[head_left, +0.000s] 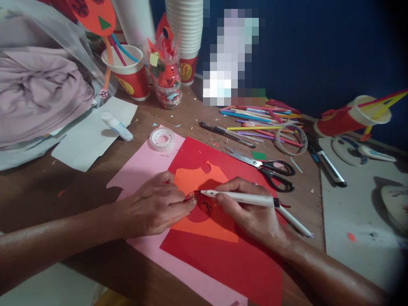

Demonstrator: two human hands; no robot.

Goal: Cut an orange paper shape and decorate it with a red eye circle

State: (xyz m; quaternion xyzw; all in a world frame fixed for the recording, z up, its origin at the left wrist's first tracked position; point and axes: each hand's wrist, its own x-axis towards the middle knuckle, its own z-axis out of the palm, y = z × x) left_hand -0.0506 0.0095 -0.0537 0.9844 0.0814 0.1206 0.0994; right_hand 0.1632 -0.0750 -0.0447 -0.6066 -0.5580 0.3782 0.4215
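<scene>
A small dark red paper cutout [199, 216] with two lashed eyes drawn in black lies on an orange paper sheet [219, 231]. My left hand [156, 204] presses its fingertips down at the cutout's left edge, the fingers close together. Between the thumb and fingers of my right hand [251, 208] is a white marker [245, 197]. Its tip points left, right at the cutout's top edge; whether it touches cannot be made out. Beneath the orange sheet are a red sheet [229, 267] and a pink sheet [188, 265].
Black-handled scissors [277, 174], a tape roll [162, 139] and a black pen [228, 134] lie beyond the sheets. Colored sticks [261, 121] are piled at the back. A paper cup [132, 76], a clear jar [165, 80] and stacked cups [186, 42] stand behind. A glue stick [116, 126] lies left.
</scene>
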